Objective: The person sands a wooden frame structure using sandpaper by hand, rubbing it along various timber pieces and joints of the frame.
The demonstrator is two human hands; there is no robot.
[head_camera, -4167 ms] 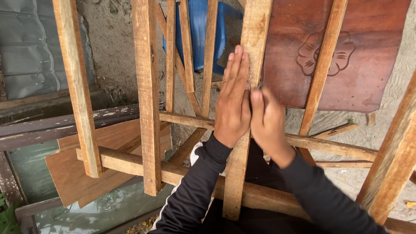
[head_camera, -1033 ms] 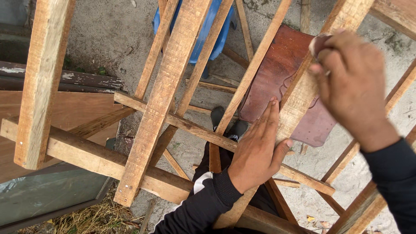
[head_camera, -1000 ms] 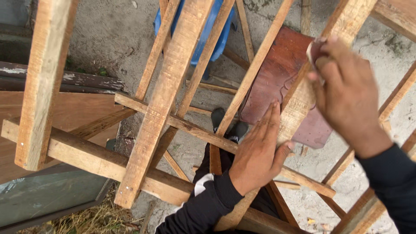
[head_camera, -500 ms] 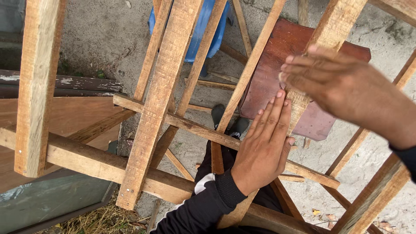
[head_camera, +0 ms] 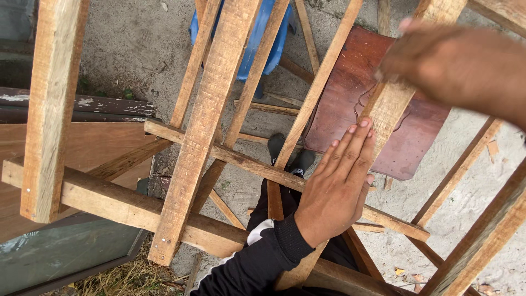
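Our left hand [head_camera: 337, 189] lies flat, fingers spread, steadying the slanted wooden slat [head_camera: 383, 112] toward 1 o'clock; our blurred right hand [head_camera: 460, 66] sits over its upper stretch, grip unclear, above the reddish board [head_camera: 408, 148].

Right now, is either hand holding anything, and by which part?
Nothing is gripped. The left hand lies flat, fingers straight, on the face of the slanted wooden slat. The right hand, blurred, is over the same slat higher up; contact unclear.

No packages, labels, signs or screens apparent
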